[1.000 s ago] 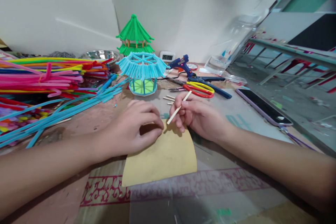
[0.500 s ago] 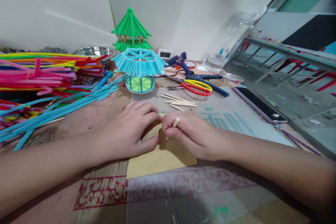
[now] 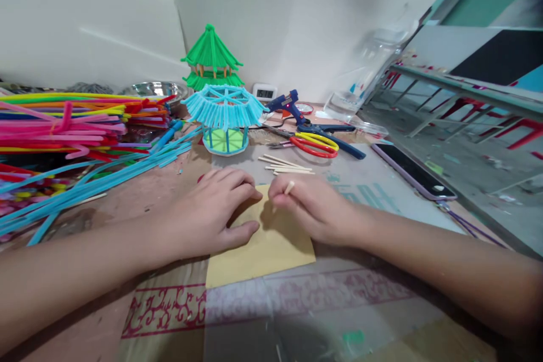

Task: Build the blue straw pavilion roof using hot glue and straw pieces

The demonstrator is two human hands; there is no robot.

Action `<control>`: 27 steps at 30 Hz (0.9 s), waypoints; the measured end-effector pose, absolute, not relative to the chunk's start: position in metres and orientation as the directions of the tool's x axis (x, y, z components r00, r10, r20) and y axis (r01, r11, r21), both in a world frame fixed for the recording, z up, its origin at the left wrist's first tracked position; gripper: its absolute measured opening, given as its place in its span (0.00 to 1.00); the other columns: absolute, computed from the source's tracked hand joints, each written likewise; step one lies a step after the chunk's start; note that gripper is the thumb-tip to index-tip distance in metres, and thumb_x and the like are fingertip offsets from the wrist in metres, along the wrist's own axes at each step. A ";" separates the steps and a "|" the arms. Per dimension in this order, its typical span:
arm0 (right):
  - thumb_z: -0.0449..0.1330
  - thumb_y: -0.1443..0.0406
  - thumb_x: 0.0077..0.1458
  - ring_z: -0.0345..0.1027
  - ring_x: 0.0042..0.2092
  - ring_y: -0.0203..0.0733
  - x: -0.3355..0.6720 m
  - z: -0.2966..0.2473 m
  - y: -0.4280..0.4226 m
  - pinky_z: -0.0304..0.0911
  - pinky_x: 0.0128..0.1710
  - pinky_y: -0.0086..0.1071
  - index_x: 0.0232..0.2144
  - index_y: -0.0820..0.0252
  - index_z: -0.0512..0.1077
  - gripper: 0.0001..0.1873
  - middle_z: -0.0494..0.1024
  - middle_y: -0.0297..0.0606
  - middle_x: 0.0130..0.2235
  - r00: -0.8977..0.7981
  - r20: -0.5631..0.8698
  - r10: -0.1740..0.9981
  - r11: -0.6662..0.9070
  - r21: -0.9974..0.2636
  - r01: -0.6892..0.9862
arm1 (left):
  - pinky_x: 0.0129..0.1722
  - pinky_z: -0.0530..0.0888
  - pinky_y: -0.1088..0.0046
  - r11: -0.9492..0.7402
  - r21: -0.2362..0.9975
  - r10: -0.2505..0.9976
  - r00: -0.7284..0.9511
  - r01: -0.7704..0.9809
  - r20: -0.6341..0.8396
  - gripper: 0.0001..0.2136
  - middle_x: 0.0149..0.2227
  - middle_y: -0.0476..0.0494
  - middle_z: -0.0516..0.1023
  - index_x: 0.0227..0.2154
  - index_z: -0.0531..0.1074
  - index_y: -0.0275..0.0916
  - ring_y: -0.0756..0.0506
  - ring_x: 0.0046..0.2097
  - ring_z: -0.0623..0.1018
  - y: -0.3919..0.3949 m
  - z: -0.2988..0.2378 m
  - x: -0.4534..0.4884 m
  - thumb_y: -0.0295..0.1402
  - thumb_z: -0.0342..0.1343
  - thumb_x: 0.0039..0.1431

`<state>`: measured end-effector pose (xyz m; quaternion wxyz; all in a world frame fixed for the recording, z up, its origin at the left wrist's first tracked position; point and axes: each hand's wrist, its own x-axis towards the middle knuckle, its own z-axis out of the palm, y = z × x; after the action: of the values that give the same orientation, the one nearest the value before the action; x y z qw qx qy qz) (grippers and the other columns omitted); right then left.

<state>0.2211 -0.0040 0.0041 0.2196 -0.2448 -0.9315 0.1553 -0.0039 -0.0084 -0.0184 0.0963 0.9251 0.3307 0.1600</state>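
My left hand [image 3: 212,212] lies on the left part of a tan paper sheet [image 3: 271,249] on the table, fingers curved over it and pressing it down. My right hand [image 3: 305,206] is closed on a thin wooden stick [image 3: 289,187]; only the stick's top end shows above the fingers, and its lower end is hidden over the paper. The two hands nearly touch at the fingertips. Several loose wooden sticks [image 3: 286,165] lie just beyond them.
A light-blue pipe-cleaner pavilion [image 3: 224,119] stands ahead, a green one [image 3: 212,59] behind it. Coloured pipe cleaners [image 3: 72,124] are piled at left. Red-and-yellow scissors [image 3: 316,144], a blue glue gun [image 3: 291,103] and a phone [image 3: 411,169] lie at right.
My right hand lowered the stick from a raised slant until most of it is hidden in the fingers, and moved in against my left hand. The view shifted slightly.
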 end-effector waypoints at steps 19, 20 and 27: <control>0.43 0.60 0.67 0.65 0.32 0.40 0.220 0.008 -0.001 0.59 0.34 0.33 0.32 0.59 0.64 0.16 0.74 0.40 0.31 -0.767 0.274 0.581 0.803 -0.349 0.483 | 0.47 0.68 0.57 -0.754 0.267 0.655 0.714 0.600 0.246 0.14 0.45 0.40 0.70 0.43 0.72 0.39 0.38 0.48 0.69 -0.003 -0.019 -0.005 0.42 0.53 0.60; 0.43 0.60 0.67 0.65 0.33 0.40 0.220 0.008 -0.002 0.59 0.34 0.32 0.32 0.59 0.65 0.16 0.74 0.40 0.31 -0.767 0.293 0.571 0.810 -0.354 0.467 | 0.48 0.68 0.57 -0.753 0.265 0.656 0.716 0.602 0.238 0.14 0.46 0.40 0.70 0.43 0.71 0.39 0.38 0.48 0.69 -0.003 -0.018 -0.005 0.42 0.53 0.60; 0.44 0.63 0.66 0.65 0.33 0.40 0.222 0.004 0.002 0.58 0.34 0.32 0.33 0.60 0.64 0.13 0.74 0.41 0.32 -0.807 0.281 0.520 0.845 -0.306 0.438 | 0.49 0.67 0.55 -0.755 0.250 0.655 0.718 0.606 0.236 0.15 0.47 0.39 0.69 0.44 0.71 0.38 0.38 0.50 0.68 -0.002 -0.020 -0.005 0.43 0.53 0.60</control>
<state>0.2218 0.0021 0.0043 0.1795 -0.2536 -0.9436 0.1141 -0.0052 -0.0022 -0.0202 0.0776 0.9235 0.3414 0.1566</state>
